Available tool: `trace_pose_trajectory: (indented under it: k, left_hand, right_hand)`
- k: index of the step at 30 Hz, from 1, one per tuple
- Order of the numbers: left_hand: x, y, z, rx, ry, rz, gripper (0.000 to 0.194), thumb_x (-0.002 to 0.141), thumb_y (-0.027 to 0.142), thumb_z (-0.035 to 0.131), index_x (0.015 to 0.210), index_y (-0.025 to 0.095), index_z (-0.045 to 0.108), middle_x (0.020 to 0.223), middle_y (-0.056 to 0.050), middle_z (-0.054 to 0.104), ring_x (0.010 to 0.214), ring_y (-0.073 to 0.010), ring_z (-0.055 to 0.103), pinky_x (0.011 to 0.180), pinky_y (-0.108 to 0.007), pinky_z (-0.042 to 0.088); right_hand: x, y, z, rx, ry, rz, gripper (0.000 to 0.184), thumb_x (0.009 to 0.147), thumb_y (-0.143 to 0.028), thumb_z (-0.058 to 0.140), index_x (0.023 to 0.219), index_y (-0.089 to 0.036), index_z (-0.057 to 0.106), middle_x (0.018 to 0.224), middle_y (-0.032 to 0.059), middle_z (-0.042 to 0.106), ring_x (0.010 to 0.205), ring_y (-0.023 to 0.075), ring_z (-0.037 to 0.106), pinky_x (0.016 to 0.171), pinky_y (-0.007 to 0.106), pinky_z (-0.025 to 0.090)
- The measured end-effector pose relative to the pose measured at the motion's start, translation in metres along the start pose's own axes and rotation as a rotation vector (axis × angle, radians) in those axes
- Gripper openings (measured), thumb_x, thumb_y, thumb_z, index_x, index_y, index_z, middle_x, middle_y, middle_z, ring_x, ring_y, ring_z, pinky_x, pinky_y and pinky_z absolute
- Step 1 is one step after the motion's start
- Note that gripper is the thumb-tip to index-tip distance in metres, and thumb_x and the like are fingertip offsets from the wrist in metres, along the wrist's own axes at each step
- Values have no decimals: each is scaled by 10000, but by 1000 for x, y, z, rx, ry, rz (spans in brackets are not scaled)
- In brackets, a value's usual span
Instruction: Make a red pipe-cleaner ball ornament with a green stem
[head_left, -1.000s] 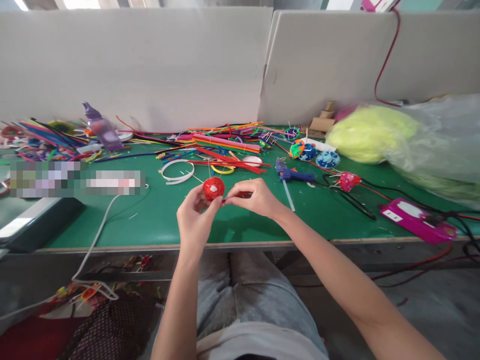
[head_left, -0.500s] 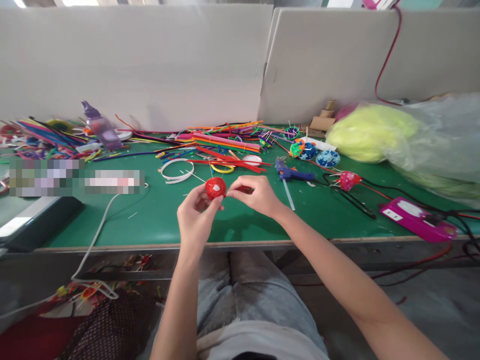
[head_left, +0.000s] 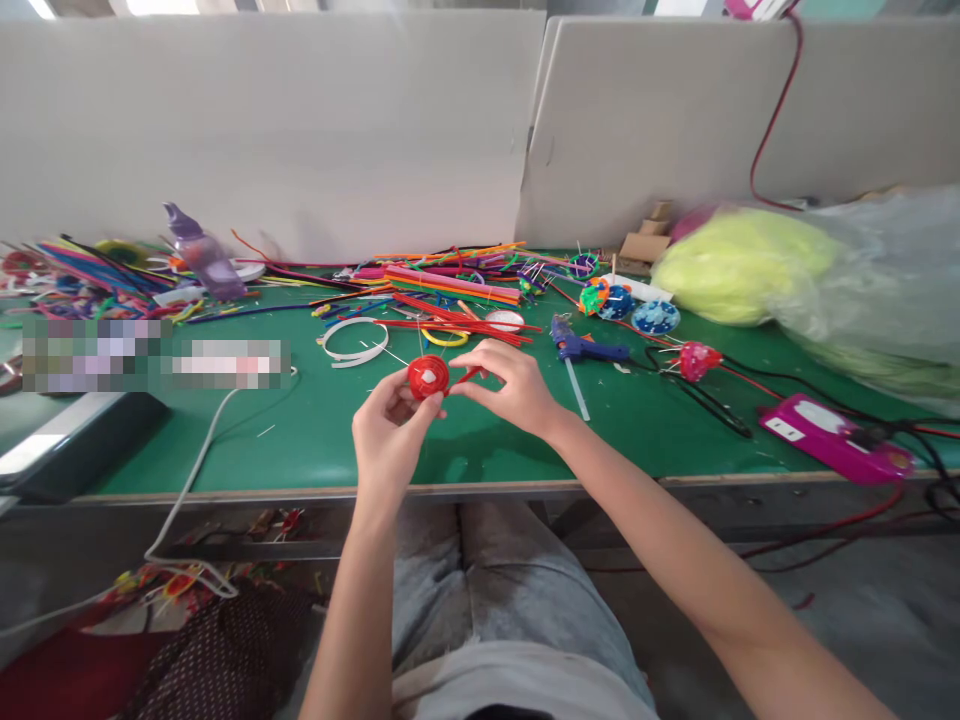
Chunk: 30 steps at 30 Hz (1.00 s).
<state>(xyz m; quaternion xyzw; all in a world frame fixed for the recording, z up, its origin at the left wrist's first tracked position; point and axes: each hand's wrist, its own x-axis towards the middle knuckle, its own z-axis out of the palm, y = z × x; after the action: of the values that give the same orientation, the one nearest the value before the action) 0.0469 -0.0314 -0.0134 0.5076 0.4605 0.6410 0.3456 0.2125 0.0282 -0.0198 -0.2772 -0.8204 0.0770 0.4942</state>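
Between the thumb and fingers of my left hand is a red round coil, seemingly wound from pipe cleaner, with a white spot at its middle. Thin white sticks poke out from its far side. At the coil's right edge, my right hand pinches a short red pipe cleaner end between thumb and fingertips. Both hands are above the green table. Beyond them lie a white headband and red pipe cleaners.
A blue glue gun lies to the right, near a pink decorated piece and a magenta power strip. Blue dotted pieces sit farther back. A purple bottle and pipe cleaner heaps line the back left. Plastic bags fill the right.
My right hand's fingers have opened out slightly and shifted up, so more of the red pipe cleaner end shows. The red coil has turned a little and moved slightly left in my left hand.
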Motion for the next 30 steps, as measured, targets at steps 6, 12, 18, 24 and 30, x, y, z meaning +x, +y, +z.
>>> trace_pose_trajectory:
  k: [6,12,18,24,30]
  left_hand:
    - [0,-4,-2,22,-50,34,344,683,241,744,1006,158,661,797,-19,719,619,-143,664,639,-284,554]
    - [6,-4,0,34,-107,41,351,686,254,743,1018,169,666,867,-40,729,664,-159,673,666,-305,571]
    - [29,-4,0,13,-219,5,367,648,269,776,987,165,682,864,-51,734,673,-170,675,645,-308,575]
    - [75,-8,7,-18,-394,-47,366,609,255,797,946,157,694,870,-58,743,732,-193,689,728,-347,575]
    - [100,-16,23,-20,-440,1,447,570,289,826,974,150,695,949,-83,751,872,-228,704,851,-370,544]
  right_hand:
    - [-1,-3,-1,67,-108,13,417,860,-314,644,1268,-269,570,1040,35,693,891,170,634,804,311,508]
    - [-2,-1,2,99,-143,31,476,858,-306,637,1324,-293,541,1180,35,678,942,172,664,838,317,539]
    - [13,0,-9,-88,-204,-20,533,837,-322,660,1350,-252,534,1263,53,644,1107,224,634,954,372,505]
    - [34,23,-16,-148,-209,-5,536,792,-220,679,1317,-245,571,1221,54,669,1041,225,654,919,375,508]
    - [34,47,-12,-18,-53,82,482,786,-190,651,1264,-240,618,1055,49,716,884,189,660,830,341,518]
